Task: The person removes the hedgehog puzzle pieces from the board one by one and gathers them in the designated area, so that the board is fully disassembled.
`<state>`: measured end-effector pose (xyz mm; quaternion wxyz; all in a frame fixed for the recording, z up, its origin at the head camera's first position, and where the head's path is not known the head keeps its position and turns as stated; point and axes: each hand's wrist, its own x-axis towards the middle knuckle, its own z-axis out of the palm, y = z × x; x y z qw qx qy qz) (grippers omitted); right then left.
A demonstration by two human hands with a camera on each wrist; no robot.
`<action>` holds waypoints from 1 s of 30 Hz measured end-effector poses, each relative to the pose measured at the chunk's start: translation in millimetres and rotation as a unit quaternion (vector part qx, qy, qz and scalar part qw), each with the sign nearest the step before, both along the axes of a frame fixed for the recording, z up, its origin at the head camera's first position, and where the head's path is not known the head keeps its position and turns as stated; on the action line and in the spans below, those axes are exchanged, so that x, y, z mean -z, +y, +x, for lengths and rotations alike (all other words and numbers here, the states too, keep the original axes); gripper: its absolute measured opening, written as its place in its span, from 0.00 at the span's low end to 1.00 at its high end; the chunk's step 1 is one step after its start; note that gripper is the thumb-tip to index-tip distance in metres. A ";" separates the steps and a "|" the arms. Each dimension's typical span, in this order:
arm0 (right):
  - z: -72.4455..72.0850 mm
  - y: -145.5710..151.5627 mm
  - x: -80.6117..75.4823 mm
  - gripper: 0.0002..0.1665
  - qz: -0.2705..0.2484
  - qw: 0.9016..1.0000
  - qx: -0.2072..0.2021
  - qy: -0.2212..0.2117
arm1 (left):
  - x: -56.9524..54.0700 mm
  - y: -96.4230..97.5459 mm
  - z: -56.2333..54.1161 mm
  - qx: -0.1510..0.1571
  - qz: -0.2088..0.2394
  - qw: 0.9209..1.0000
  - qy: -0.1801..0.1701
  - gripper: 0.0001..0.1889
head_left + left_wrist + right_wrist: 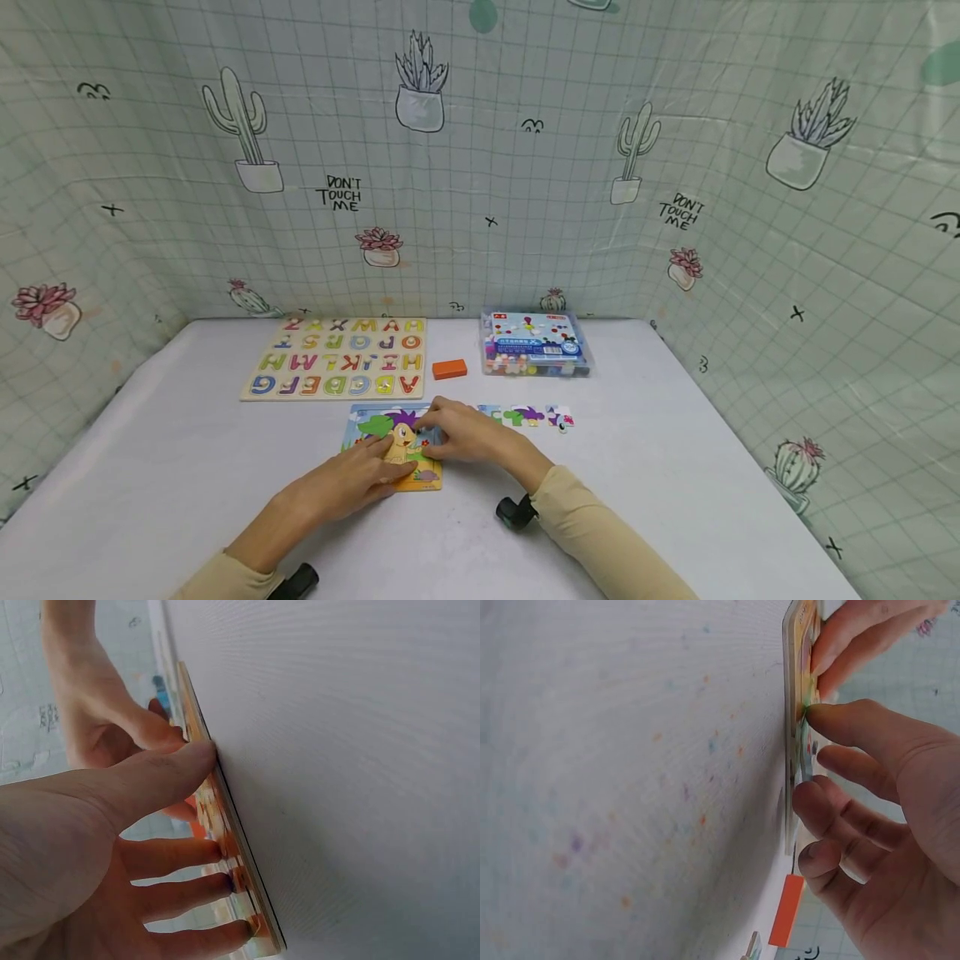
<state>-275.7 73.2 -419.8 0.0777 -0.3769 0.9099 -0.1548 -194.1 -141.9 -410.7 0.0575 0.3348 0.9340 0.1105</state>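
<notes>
A jigsaw puzzle board (431, 484) with a cartoon purple-haired animal lies on the white table. My left hand (341, 487) rests on its left and front part, fingers spread and nearly straight, the thumb by the front edge. From the right, my right hand (468, 435) reaches over the board. In the right wrist view, its thumb and fingertips pinch a light blue puzzle piece (806, 754), slightly raised at the board's surface. Three loose puzzle pieces, one of them a purple-and-green piece (525, 415), lie in a row beyond the right hand.
Behind the puzzle, a wooden alphabet board (318, 350) lies at the back left. An orange block (449, 369) sits beside it. At the back right is a clear plastic box (536, 343) with colourful parts inside. A patterned curtain (480, 167) rises behind the table.
</notes>
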 end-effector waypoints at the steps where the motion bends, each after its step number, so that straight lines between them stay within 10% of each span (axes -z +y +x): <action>1: -0.4 -0.3 -0.2 0.24 0.000 1.000 -0.001 0.003 | -0.3 0.3 -0.1 -0.001 0.003 1.000 -0.001 0.19; 30: -1.1 -0.7 0.2 0.25 0.009 1.000 0.019 -0.007 | 0.0 2.2 1.5 -0.018 0.021 1.000 -0.014 0.19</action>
